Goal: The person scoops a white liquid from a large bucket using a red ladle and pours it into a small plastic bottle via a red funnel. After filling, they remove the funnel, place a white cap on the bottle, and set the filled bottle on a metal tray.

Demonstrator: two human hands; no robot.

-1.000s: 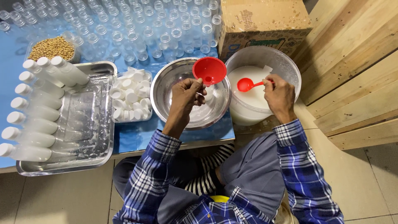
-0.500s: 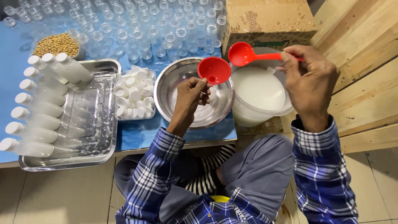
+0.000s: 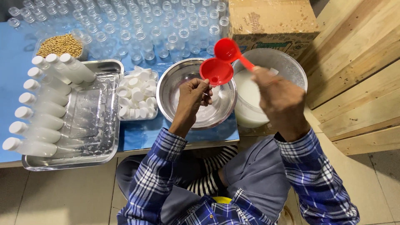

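Left hand (image 3: 192, 95) over round stainless steel bowl (image 3: 177, 81), fingers closed around something under the red plastic funnel (image 3: 216, 71); what exactly is gripped, hidden by the fingers. Funnel upright, mouth up, above the bowl's right half.

Right hand (image 3: 280, 99) closed on the handle of a red plastic ladle-spoon (image 3: 227, 50), handle running down-right into the fist. Spoon cup raised at the funnel's upper right rim, touching or just overlapping it from this angle; cannot tell which. Hand itself above the near rim of the white plastic bucket of white liquid (image 3: 289, 62), which stands just right of the bowl.

Left of the bowl: clear shallow tub heaped with small white caps (image 3: 134, 93), touching or nearly touching the bowl. Further left: rectangular steel tray (image 3: 98, 137), white-capped filled bottles (image 3: 39, 121) lying in a row along its left edge, necks pointing left.

Behind, on the blue table covering (image 3: 137, 135): many empty clear uncapped bottles (image 3: 137, 29) standing in rows. Clear tub of tan soybeans (image 3: 59, 45) at far left among them. Brown cardboard box (image 3: 271, 21) behind the bucket. Pale wooden boards (image 3: 354, 75) at right.

Blue plaid sleeves on both arms; grey trousers below.
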